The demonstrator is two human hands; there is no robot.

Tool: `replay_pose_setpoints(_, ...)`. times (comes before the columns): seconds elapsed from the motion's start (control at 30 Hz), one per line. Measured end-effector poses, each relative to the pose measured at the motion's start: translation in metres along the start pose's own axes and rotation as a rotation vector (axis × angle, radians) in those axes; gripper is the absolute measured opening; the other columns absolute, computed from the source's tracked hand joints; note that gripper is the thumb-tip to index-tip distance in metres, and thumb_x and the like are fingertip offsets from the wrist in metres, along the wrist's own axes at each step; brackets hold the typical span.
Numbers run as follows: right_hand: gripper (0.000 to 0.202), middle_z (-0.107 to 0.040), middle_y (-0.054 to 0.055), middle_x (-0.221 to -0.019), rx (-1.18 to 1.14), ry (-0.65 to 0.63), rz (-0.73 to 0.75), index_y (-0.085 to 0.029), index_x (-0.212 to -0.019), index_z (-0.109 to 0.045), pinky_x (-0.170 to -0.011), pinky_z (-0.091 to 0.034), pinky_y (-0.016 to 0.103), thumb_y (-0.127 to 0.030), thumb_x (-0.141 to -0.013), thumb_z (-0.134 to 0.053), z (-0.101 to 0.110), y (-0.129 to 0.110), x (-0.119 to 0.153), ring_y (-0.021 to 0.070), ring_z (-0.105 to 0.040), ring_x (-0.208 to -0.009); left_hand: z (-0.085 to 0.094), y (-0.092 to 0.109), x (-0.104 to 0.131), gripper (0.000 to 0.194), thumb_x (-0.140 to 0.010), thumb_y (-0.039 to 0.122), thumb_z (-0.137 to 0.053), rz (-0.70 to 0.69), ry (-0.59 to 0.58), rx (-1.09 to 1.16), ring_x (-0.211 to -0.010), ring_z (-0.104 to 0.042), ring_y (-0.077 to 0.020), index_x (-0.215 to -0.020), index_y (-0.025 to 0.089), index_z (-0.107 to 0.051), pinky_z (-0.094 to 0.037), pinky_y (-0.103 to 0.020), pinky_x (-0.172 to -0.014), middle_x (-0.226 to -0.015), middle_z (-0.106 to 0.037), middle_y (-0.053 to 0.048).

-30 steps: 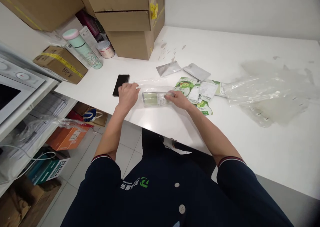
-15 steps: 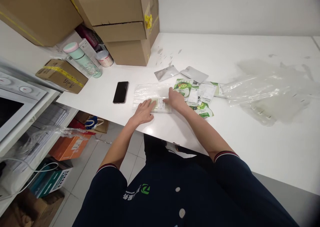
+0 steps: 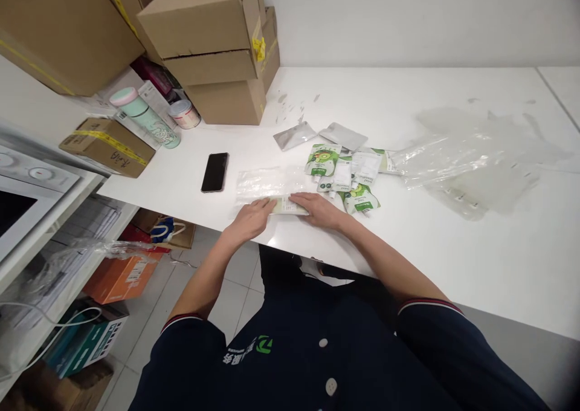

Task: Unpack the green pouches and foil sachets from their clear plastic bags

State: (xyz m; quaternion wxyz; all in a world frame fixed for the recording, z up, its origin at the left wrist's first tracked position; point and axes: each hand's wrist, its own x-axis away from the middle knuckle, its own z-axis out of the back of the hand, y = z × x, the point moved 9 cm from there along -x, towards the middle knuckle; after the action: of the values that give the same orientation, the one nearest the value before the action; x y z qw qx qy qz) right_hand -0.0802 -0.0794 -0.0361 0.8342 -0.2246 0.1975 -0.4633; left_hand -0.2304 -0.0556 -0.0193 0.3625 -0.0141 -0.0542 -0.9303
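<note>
At the near edge of the white table (image 3: 453, 242), both hands rest flat on a clear plastic bag (image 3: 267, 184) that holds a pale green packet (image 3: 284, 205). Left hand (image 3: 251, 216) lies palm down on the bag's near left part, fingers extended and loose, pressing rather than gripping. Right hand (image 3: 317, 208) lies palm down at the packet's right end, fingers likewise stretched out flat, touching the bag and clasping nothing. The packet lies lengthwise between the two hands, inside the bag, close to the table's front edge. Just beyond the right hand sits a cluster of green-and-white sachets (image 3: 344, 172), overlapping one another; two silver pouches (image 3: 319, 135) lie behind them. A black phone (image 3: 214, 171) lies face up to the left of the bag, apart from it. Crumpled clear plastic sheeting (image 3: 471, 163) spreads across the table's right side. Stacked cardboard boxes (image 3: 217, 48) stand at the far left corner, with a mint-green tumbler (image 3: 142, 116) and a small tin (image 3: 185, 113) beside them.
</note>
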Motion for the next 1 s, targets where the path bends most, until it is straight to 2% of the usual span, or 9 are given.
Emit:
replay_pose_setpoints(0.1,0.047,-0.061,0.011,-0.136,-0.159,0.019,0.039,-0.021,-0.137,-0.055,-0.105,-0.045,0.047,-0.020,-0.090,-0.048,0.002,-0.013,0.018,0.0249,-0.057,-0.126,0.018,0.000,0.021,0.055,-0.088,0.012,-0.035,-0.015,-0.114,0.092,-0.116,-0.063,-0.0242,-0.138,0.024,-0.053,-0.051,-0.036,-0.090,-0.134,-0.064,-0.006)
replay_pose_setpoints(0.23,0.031,-0.072,0.008,-0.094,-0.228,0.078,-0.250,-0.018,-0.103,-0.065,-0.078,-0.050,0.035,-0.034,-0.099,-0.039,0.005,0.003,0.016,0.0216,-0.066,-0.084,0.044,-0.013,0.015,0.049,-0.090,0.015,-0.036,0.071,-0.201,0.112,-0.096,-0.068,-0.0242,-0.133,0.025,-0.055,-0.050,-0.035,-0.081,-0.112,-0.072,-0.006)
replay_pose_setpoints(0.4,0.031,-0.059,0.001,-0.064,-0.248,0.135,-0.546,-0.021,-0.071,-0.047,-0.063,-0.041,0.027,-0.036,-0.098,-0.043,0.012,0.029,-0.001,0.0165,-0.056,-0.064,0.080,-0.014,-0.008,0.051,-0.088,0.005,-0.036,0.196,0.220,-0.108,-0.118,-0.057,-0.0306,-0.132,0.016,-0.057,-0.042,-0.048,-0.099,-0.124,-0.065,-0.016)
replay_pose_setpoints(0.47,0.030,-0.056,-0.001,-0.060,-0.296,0.083,-0.579,-0.021,-0.072,-0.044,-0.062,-0.040,0.026,-0.036,-0.098,-0.042,0.012,0.033,-0.008,0.0152,-0.056,-0.061,0.073,-0.006,-0.008,0.049,-0.087,0.004,-0.037,0.181,0.318,-0.090,-0.123,-0.054,-0.0296,-0.128,0.016,-0.061,-0.041,-0.046,-0.102,-0.128,-0.063,-0.015)
replay_pose_setpoints(0.6,0.028,-0.059,0.002,-0.061,-0.221,-0.025,-0.622,-0.019,-0.076,-0.051,-0.065,-0.041,0.026,-0.033,-0.099,-0.041,0.014,0.036,-0.016,0.0160,-0.060,-0.063,0.029,0.011,-0.003,0.046,-0.092,0.010,-0.039,0.135,0.272,-0.011,-0.129,-0.049,-0.0298,-0.131,0.022,-0.061,-0.041,-0.045,-0.105,-0.137,-0.058,-0.011)
replay_pose_setpoints(0.7,0.022,-0.068,0.011,-0.081,-0.151,-0.021,-0.666,-0.014,-0.089,-0.059,-0.071,-0.043,0.030,-0.030,-0.097,-0.045,0.011,0.031,-0.021,0.0226,-0.064,-0.079,0.001,0.015,0.001,0.045,-0.098,0.025,-0.039,0.188,0.224,0.008,-0.136,-0.040,-0.0362,-0.141,0.025,-0.053,-0.038,-0.053,-0.107,-0.149,-0.047,-0.012)
replay_pose_setpoints(0.8,0.030,-0.064,0.023,-0.113,0.100,0.097,-0.737,-0.009,-0.119,-0.056,-0.079,-0.045,0.039,-0.025,-0.095,-0.048,0.018,0.023,-0.021,0.0327,-0.060,-0.103,-0.016,0.013,0.001,0.046,-0.101,0.032,-0.036,0.234,0.171,0.029,-0.140,-0.035,-0.0403,-0.145,0.028,-0.049,-0.034,-0.059,-0.108,-0.153,-0.042,-0.013)
replay_pose_setpoints(0.9,0.047,-0.046,0.022,-0.145,0.384,0.225,-0.584,-0.016,-0.142,-0.044,-0.093,-0.042,0.047,-0.022,-0.095,-0.049,0.028,0.006,-0.029,0.0364,-0.046,-0.126,-0.021,0.008,0.000,0.047,-0.102,0.032,-0.034,0.215,0.136,0.068,-0.144,-0.029,-0.0397,-0.147,0.030,-0.047,-0.029,-0.060,-0.112,-0.157,-0.038,-0.011)
replay_pose_setpoints(1.0,0.042,-0.043,0.016,-0.150,0.368,0.110,-0.385,-0.019,-0.139,-0.049,-0.103,-0.037,0.048,-0.030,-0.099,-0.044,0.014,0.002,-0.038,0.0338,-0.039,-0.133,-0.020,0.001,-0.002,0.047,-0.102,0.031,-0.033,0.142,0.091,0.121,-0.147,-0.026,-0.0359,-0.147,0.032,-0.046,-0.025,-0.059,-0.116,-0.159,-0.036,-0.007)
